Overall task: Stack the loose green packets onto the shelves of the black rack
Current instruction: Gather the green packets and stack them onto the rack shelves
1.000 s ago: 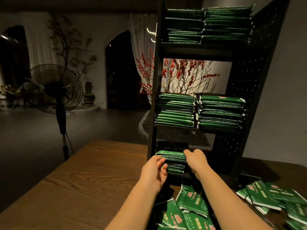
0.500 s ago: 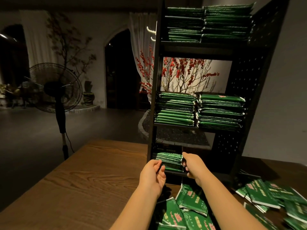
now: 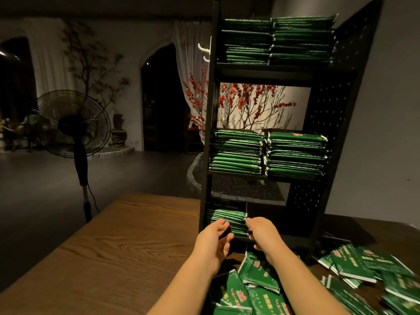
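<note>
Loose green packets [image 3: 261, 292] lie scattered on the wooden table [image 3: 113, 258] along the lower right of the frame. Just above them, at lower centre, the left hand [image 3: 216, 241] with loosely curled fingers and the right hand [image 3: 263, 233] frame a short stack of packets [image 3: 227, 220] on the bottom shelf of the black rack [image 3: 318, 201]; whether either hand actually grips it, I cannot tell. Higher in the frame, the middle shelf holds two side-by-side stacks [image 3: 268, 155], and the top shelf holds two more [image 3: 277, 40].

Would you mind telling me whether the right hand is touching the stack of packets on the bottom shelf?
Touching. The head view shows the right hand with its fingertips against the right end of the bottom-shelf stack.
</note>
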A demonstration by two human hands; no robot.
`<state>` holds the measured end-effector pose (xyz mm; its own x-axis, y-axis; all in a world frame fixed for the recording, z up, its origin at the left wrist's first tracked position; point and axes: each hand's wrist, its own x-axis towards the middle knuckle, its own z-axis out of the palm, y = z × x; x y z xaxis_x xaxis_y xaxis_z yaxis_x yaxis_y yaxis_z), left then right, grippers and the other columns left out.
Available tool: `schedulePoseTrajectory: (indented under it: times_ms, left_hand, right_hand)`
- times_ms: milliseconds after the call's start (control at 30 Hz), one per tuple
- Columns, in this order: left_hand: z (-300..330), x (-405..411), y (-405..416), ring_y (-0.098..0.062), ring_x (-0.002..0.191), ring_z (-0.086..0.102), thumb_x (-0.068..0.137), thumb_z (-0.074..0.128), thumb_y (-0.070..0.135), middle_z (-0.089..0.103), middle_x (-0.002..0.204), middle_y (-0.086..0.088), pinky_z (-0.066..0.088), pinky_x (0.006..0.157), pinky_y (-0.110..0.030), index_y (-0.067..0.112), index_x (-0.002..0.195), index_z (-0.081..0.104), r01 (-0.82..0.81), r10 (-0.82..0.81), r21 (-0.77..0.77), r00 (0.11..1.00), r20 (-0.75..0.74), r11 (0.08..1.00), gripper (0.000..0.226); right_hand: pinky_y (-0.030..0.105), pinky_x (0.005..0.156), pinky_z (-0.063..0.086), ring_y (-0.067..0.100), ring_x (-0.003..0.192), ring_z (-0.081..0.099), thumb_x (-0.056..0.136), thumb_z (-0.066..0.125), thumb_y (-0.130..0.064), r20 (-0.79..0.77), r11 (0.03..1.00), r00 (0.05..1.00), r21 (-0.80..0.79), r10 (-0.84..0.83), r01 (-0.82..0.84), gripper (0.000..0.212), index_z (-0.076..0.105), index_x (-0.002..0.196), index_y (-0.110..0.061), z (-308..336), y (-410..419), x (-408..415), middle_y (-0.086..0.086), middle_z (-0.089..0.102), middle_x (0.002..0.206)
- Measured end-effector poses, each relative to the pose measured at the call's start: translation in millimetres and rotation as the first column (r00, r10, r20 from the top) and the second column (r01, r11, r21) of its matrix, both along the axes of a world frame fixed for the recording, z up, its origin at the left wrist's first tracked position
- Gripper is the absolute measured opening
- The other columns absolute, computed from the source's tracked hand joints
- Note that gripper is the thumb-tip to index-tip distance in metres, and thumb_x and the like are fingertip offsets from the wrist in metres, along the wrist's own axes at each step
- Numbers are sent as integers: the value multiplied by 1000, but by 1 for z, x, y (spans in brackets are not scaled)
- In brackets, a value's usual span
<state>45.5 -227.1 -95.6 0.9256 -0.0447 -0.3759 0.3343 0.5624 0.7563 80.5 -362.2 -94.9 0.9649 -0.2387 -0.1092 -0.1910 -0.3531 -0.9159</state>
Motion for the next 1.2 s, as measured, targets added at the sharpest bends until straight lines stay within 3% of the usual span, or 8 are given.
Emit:
schedulePoseTrajectory:
  times_ms: [67,200,400,600,700,867,1100,1200]
  left_hand:
    - [1,0,-1,-17,81,61,99,53,14,69,118,-2,42,59,-23,15,108,66,2,-2,18,1000,4,1000,16]
    - [5,-4,-3,-17,80,62,99,54,16,68,119,-1,41,58,-22,14,118,64,27,-28,59,1000,9,998,21]
    - [3,-15,-3,-15,77,65,97,58,17,71,110,-5,44,60,-22,15,110,66,64,-93,269,991,96,961,16]
    - [-4,-29,12,-10,69,59,94,57,15,68,93,-3,43,54,-18,11,96,69,-22,-183,610,944,273,792,13]
    - [-5,-40,18,-8,65,57,92,58,14,66,81,-2,44,56,-20,10,91,70,-71,-202,670,926,320,739,12]
    - [-8,-68,31,-20,84,66,91,60,17,69,92,-5,55,83,-39,17,91,68,-129,-255,744,890,379,656,8]
    - [-18,-114,49,-7,76,57,94,59,24,63,85,10,48,72,-27,27,91,63,-228,-376,878,837,398,421,5]
    - [-22,-141,56,-8,85,61,95,56,28,65,93,14,52,84,-33,32,95,59,-263,-381,915,847,370,304,5]
  right_hand:
    - [28,58,39,18,77,54,100,48,-30,-46,994,998,95,-48,52,20,59,103,-13,5,4,-1,4,57,89]
    - [31,57,38,20,69,51,99,44,-19,-82,989,992,106,-91,99,23,57,82,-10,6,6,-2,7,56,79]
    - [26,59,39,13,76,54,96,50,-19,224,984,975,-172,-5,44,12,61,90,-17,0,2,-30,-1,61,86]
    - [22,60,37,11,78,56,92,56,-21,227,935,947,-321,229,-149,18,61,76,-26,0,20,-54,-5,62,81]
    - [21,61,38,10,79,56,92,57,-22,250,927,933,-337,258,-166,18,62,75,-28,0,28,-69,-5,62,83]
    - [21,61,39,8,79,58,94,55,-24,240,907,923,-371,300,-198,15,63,81,-28,1,34,-101,-7,64,85]
    - [17,58,35,3,70,51,97,51,-23,244,809,887,-551,393,-207,14,61,88,-27,-6,36,-151,-10,59,81]
    - [18,70,38,9,88,52,97,50,-25,275,748,873,-648,403,-142,13,59,89,-25,-17,28,-174,-10,56,91]
